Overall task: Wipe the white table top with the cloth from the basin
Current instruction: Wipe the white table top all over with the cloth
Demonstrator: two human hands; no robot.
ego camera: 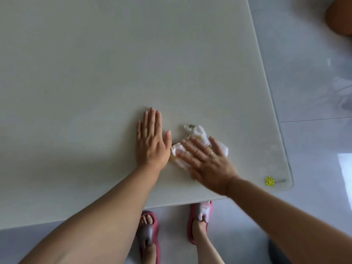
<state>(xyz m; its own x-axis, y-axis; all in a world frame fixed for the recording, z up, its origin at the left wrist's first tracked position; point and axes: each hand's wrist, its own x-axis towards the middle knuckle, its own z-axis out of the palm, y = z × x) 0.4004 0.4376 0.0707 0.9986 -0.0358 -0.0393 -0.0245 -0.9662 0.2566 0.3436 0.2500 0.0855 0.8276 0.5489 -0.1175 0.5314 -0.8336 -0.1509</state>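
Observation:
A crumpled white cloth (198, 134) with yellowish patches lies on the white table top (95, 73), near the front right corner. My right hand (206, 161) presses flat on the cloth with straight, spread fingers and looks slightly blurred. Just left of the cloth, my left hand (151, 139) rests flat on the bare table, fingers straight and together, its thumb close to the cloth's edge. The basin is not in view.
The table's front edge (114, 213) runs just before my feet in red slippers (200, 220). Its right edge (270, 96) borders grey floor tiles. A yellow sticker (270, 181) marks the front right corner. A brown round object (340, 16) sits at the top right.

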